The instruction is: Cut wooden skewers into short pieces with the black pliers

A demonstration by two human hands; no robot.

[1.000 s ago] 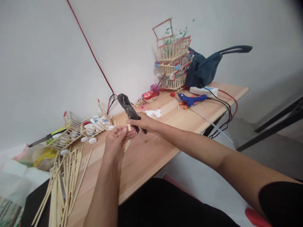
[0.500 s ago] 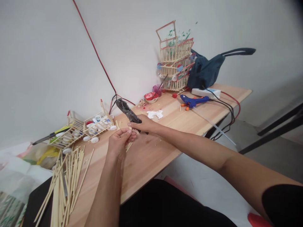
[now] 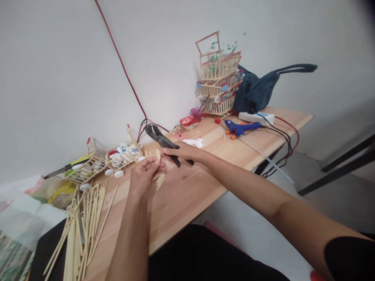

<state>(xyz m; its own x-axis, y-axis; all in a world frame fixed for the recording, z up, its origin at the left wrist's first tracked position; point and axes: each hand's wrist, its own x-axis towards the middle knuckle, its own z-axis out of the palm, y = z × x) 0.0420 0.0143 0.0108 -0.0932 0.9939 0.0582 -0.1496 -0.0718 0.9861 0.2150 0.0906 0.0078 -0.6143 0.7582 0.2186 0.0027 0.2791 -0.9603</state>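
Note:
My right hand (image 3: 182,150) grips the handles of dark metal pliers (image 3: 159,137), whose jaws point up and left. My left hand (image 3: 145,175) is closed in a pinch on a short wooden stick (image 3: 158,154) that stands up just left of the pliers' handles. A small heap of cut stick pieces (image 3: 160,180) lies on the wooden table (image 3: 187,191) under my hands.
A pile of long bamboo sticks (image 3: 83,218) lies at the left. Small stick carts with bottle-cap wheels (image 3: 113,159) stand near the wall. Farther back are stacked stick baskets (image 3: 218,82), a red paint bowl (image 3: 188,122), a blue glue gun (image 3: 240,127), a dark bag (image 3: 256,91) and cables.
The pliers have tilted lower and shifted slightly right. My left hand keeps its pinch on the short stick, which now stands clear beside the pliers.

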